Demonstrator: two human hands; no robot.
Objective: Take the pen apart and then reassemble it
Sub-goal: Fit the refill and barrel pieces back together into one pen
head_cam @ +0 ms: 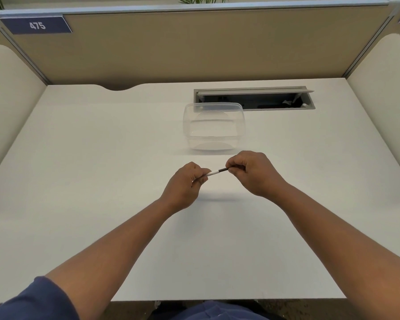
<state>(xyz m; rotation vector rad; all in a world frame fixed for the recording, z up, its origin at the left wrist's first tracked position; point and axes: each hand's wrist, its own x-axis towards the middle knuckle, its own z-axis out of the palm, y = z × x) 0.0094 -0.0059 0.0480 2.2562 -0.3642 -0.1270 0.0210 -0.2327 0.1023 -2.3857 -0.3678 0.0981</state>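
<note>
Slim pen with white barrel and black end section (217, 172) held level above the white desk top (102, 181), between both hands: left hand (185, 183) closed on the white end, right hand (249, 172) pinched shut on the black end. No loose parts show on the desk, and the clear plastic lidded tub (214, 125) just beyond the hands looks empty. Judgement: pen looks to be in one piece, so either takedown is only starting or reassembly is nearly done; cannot tell which, and the joint is too small to read.
</note>
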